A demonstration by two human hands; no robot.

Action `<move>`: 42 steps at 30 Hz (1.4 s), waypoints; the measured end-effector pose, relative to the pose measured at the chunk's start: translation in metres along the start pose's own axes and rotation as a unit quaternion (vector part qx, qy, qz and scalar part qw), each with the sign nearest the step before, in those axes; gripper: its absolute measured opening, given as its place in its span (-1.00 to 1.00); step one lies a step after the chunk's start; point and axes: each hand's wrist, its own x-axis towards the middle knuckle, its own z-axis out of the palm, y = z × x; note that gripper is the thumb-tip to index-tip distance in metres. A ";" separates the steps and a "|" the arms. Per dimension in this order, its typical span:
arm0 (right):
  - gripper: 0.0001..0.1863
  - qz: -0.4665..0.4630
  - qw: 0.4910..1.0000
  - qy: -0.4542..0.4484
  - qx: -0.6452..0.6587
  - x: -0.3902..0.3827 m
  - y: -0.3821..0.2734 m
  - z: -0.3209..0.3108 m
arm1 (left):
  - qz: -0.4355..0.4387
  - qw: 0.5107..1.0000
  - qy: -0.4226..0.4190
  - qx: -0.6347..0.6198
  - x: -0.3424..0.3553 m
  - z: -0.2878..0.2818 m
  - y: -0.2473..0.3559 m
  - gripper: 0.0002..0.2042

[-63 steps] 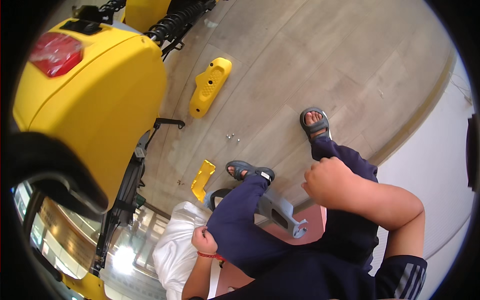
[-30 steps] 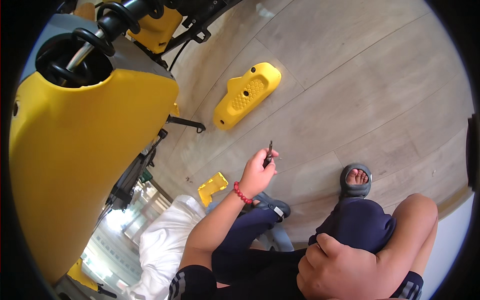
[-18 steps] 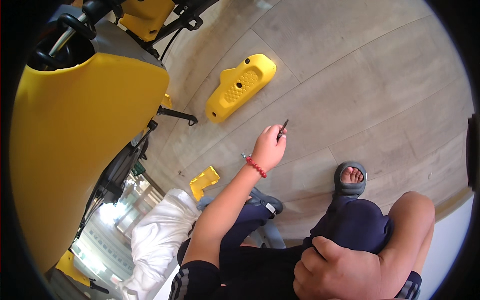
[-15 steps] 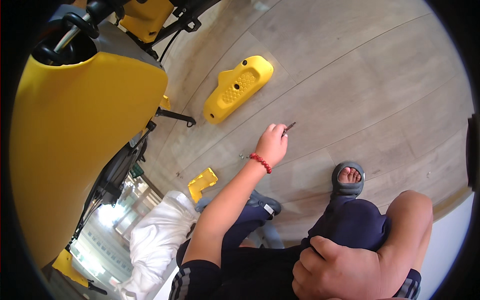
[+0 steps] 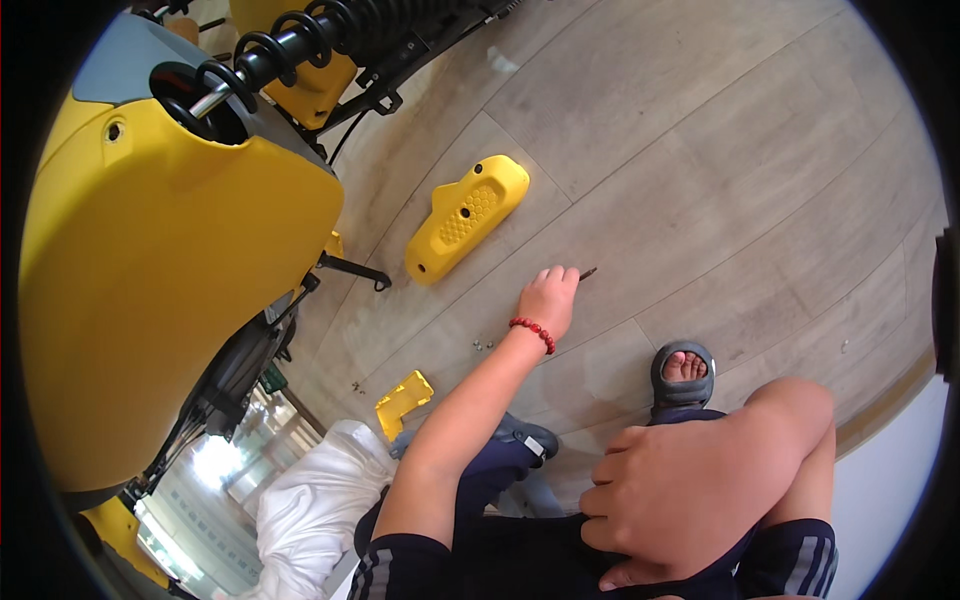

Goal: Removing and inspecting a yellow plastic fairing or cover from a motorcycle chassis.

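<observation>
My left hand [image 5: 547, 303], with a red bead bracelet [image 5: 533, 333] at its wrist, is closed on a thin dark rod [image 5: 588, 273]. The rod's narrow end sticks out past the fingers, pointing up and right; its other end is hidden in the hand. My right hand [image 5: 665, 500] hangs back up over my lap, fingers apart and loosely bent, with the palm out of sight and nothing visible in it. Ahead of the left hand lies a long yellow cover [image 5: 468, 218] with a honeycomb patch and dark holes. Several small metal pieces [image 5: 485, 346] lie near my left wrist.
A large yellow-bodied vehicle [image 5: 170, 290] with a black coil spring [image 5: 300, 45] fills the left side. Its black stand [image 5: 355, 270] reaches the floor. An angular yellow piece [image 5: 404, 402] lies near my left foot, beside white crumpled cloth [image 5: 320, 505]. A white surface [image 5: 890, 490] borders the right.
The view has shifted, so the vehicle and yellow cover sit differently in it. My right hand has turned and its fingers have loosened from a curl. My left hand keeps hold of the rod.
</observation>
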 end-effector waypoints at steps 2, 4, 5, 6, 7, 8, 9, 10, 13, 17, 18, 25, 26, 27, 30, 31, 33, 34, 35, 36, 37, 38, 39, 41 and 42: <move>-0.55 -0.020 0.999 -0.012 0.031 0.000 0.004 0.000 | 0.004 1.000 0.001 0.007 0.003 0.001 0.000 -0.80; -0.55 -0.035 0.998 -0.016 0.043 0.002 0.009 0.000 | 0.007 1.000 -0.001 0.017 0.000 0.000 -0.001 -0.79; -0.54 -0.048 0.997 -0.022 0.053 0.003 0.010 0.001 | 0.001 1.000 -0.002 0.012 -0.003 0.000 -0.002 -0.78; -0.54 -0.045 0.998 -0.020 0.050 0.004 0.013 0.002 | 0.000 1.000 0.002 0.008 0.000 -0.001 -0.004 -0.77; -0.54 -0.053 0.996 -0.012 0.064 0.004 0.015 0.003 | 0.005 1.000 0.005 0.008 0.001 -0.002 -0.005 -0.77; -0.55 -0.062 0.995 -0.004 0.077 0.004 0.017 0.002 | 0.001 1.000 -0.005 0.009 0.001 -0.004 -0.005 -0.74; -0.55 -0.061 0.995 -0.002 0.076 0.005 0.018 0.003 | -0.006 1.000 -0.018 0.009 -0.003 -0.006 -0.005 -0.71; -0.54 -0.065 0.994 -0.006 0.085 0.006 0.019 0.001 | -0.004 1.000 -0.017 0.010 -0.007 -0.010 -0.007 -0.71; -0.55 -0.069 0.992 -0.007 0.107 0.006 0.024 0.006 | -0.001 1.000 0.014 -0.026 -0.017 -0.025 -0.015 -0.67; -0.45 -0.077 0.982 -0.007 0.170 0.006 0.044 0.009 | -0.120 0.977 0.082 -0.156 -0.029 -0.030 -0.045 -0.75; -0.45 -0.075 0.983 -0.004 0.169 0.005 0.045 0.010 | -0.166 0.960 0.106 -0.198 -0.030 -0.029 -0.054 -0.78; -0.49 -0.076 0.978 -0.062 0.186 0.009 0.043 0.004 | -0.287 0.899 0.201 -0.261 -0.054 -0.055 -0.126 -0.83; -0.50 -0.069 0.974 -0.086 0.198 0.009 0.045 0.003 | -0.325 0.862 0.206 -0.331 -0.055 -0.060 -0.128 -0.83; -0.50 -0.069 0.974 -0.087 0.197 0.008 0.048 0.002 | -0.360 0.817 0.211 -0.397 -0.054 -0.068 -0.128 -0.82; -0.53 -0.098 0.973 -0.021 0.210 0.009 0.069 0.007 | -0.402 0.768 0.225 -0.445 -0.058 -0.080 -0.127 -0.81; -0.55 -0.089 0.972 0.021 0.217 0.008 0.080 0.007 | -0.410 0.760 0.221 -0.454 -0.056 -0.084 -0.124 -0.81; -0.58 -0.008 0.971 0.104 0.216 0.005 0.106 -0.001 | -0.421 0.744 0.230 -0.464 -0.059 -0.081 -0.131 -0.81; -0.59 0.066 0.965 0.145 0.207 0.004 0.122 -0.009 | -0.432 0.729 0.239 -0.475 -0.060 -0.078 -0.138 -0.81; -0.61 0.151 0.944 0.237 0.175 0.005 0.143 -0.012 | -0.436 0.726 0.240 -0.475 -0.063 -0.076 -0.149 -0.81; -0.63 0.232 0.912 0.310 0.138 0.001 0.164 -0.017 | -0.443 0.724 0.238 -0.473 -0.064 -0.071 -0.160 -0.79; -0.65 0.278 0.867 0.407 0.077 -0.001 0.195 -0.015 | -0.455 0.720 0.236 -0.468 -0.068 -0.067 -0.168 -0.77; -0.63 0.320 0.829 0.454 0.064 -0.003 0.218 -0.018 | -0.469 0.723 0.225 -0.455 -0.071 -0.066 -0.174 -0.70; -0.60 0.363 0.812 0.454 0.046 -0.002 0.229 -0.025 | -0.481 0.725 0.214 -0.444 -0.071 -0.064 -0.180 -0.63; -0.54 0.399 0.797 0.452 0.027 0.008 0.247 -0.037 | -0.515 0.706 0.209 -0.440 -0.075 -0.063 -0.187 -0.56; -0.46 0.414 0.793 0.446 -0.025 0.014 0.254 -0.040 | -0.536 0.691 0.199 -0.441 -0.072 -0.063 -0.187 -0.48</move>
